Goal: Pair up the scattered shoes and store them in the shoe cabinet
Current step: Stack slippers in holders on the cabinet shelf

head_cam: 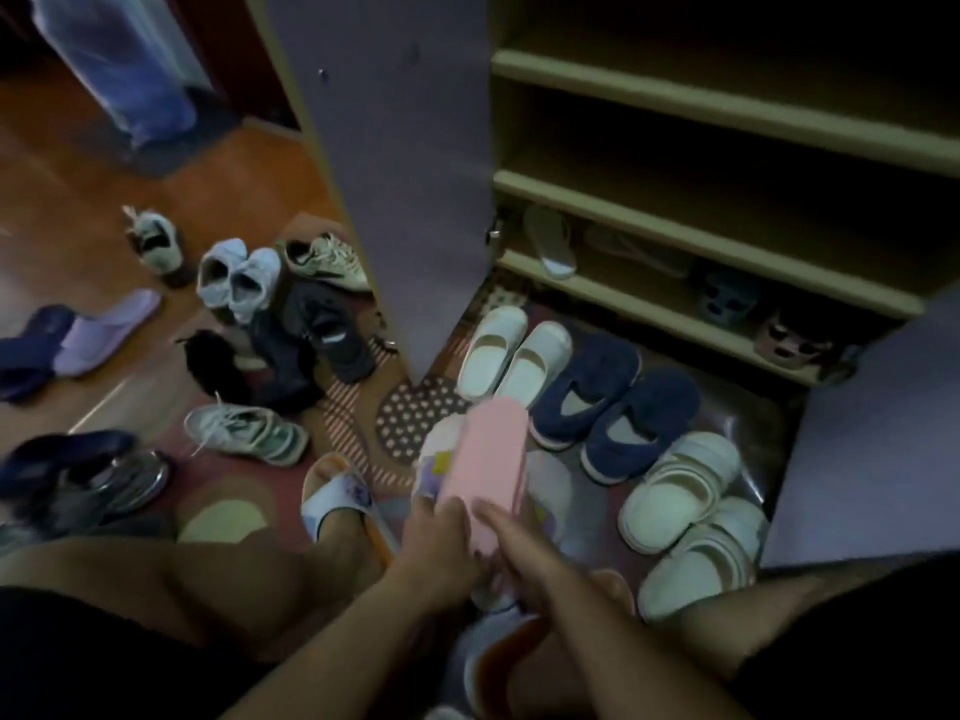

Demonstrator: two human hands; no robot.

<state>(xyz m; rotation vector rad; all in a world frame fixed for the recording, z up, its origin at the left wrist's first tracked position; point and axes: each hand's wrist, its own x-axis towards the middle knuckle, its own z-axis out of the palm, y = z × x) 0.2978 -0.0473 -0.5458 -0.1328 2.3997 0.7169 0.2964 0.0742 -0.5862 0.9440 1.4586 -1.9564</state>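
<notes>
A pink slipper (491,467) is gripped at its near end by the left hand (436,532) and the right hand (511,543), above the mat (415,418) before the shoe cabinet (675,210); a second slipper beneath is mostly hidden. Three pairs are lined up there: white slippers (511,356), navy slippers (613,402), cream clogs (685,511). Shoes on the lowest shelf (649,304) are too dim to count.

A pink slipper (491,465) is lifted sole-up above the mat, toe toward the shoe cabinet (701,215), whose doors stand open. On its lowest shelf lie a pale sandal (550,244) and dark shoes. On the floor before it sit paired white slippers (511,356), navy slippers (613,402) and cream clogs (685,491); sneakers (244,433) lie scattered left
</notes>
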